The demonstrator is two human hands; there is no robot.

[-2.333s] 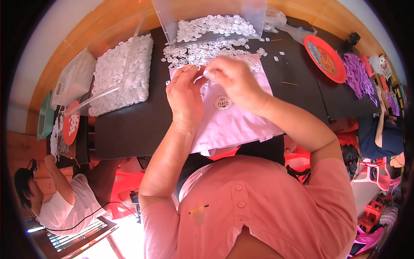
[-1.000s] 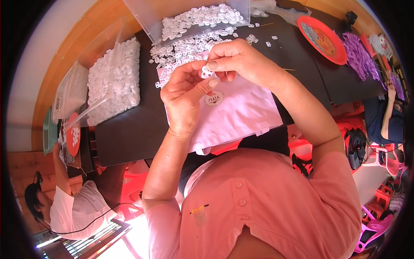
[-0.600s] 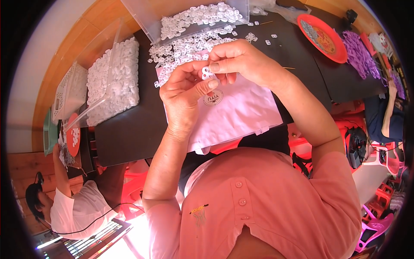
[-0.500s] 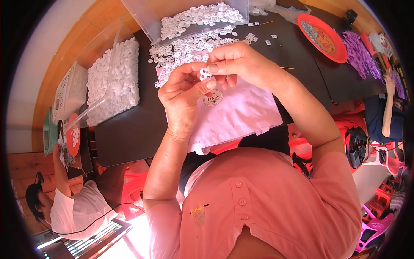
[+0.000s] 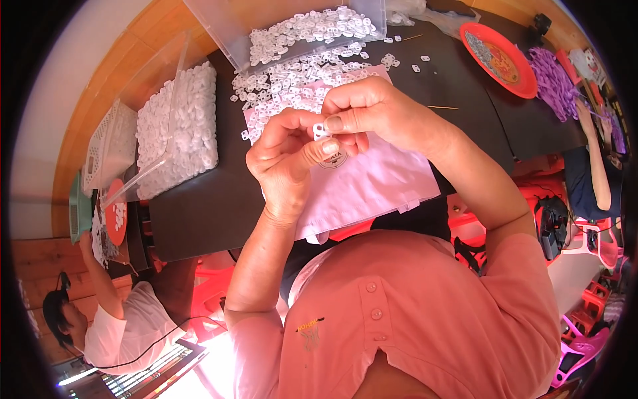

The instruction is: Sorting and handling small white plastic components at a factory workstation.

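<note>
A small white plastic piece with round holes [image 5: 320, 132] is pinched between my two hands, above the pink cloth [image 5: 379, 183] on the table. My left hand [image 5: 282, 169] is closed, with its thumb and fingertips on the lower side of the piece. From the right, my right hand [image 5: 389, 113] grips its upper side between thumb and forefinger, the other fingers curled below. The fingertips cover part of the piece. Just beyond my hands lies a loose pile of similar white pieces [image 5: 282, 86], partly on the cloth.
Behind the pile a clear bin [image 5: 219, 30] holds more pieces. Rounded white parts [image 5: 179, 126] fill a clear box at left. At far right are a red plate [image 5: 526, 83] and purple strips [image 5: 553, 83]. A thin stick [image 5: 442, 107] lies nearby. Other people work at both sides.
Both hands have come slightly nearer to me with the white piece, and less of it shows between the fingers. At far right, another person's hand has moved toward the purple strips.
</note>
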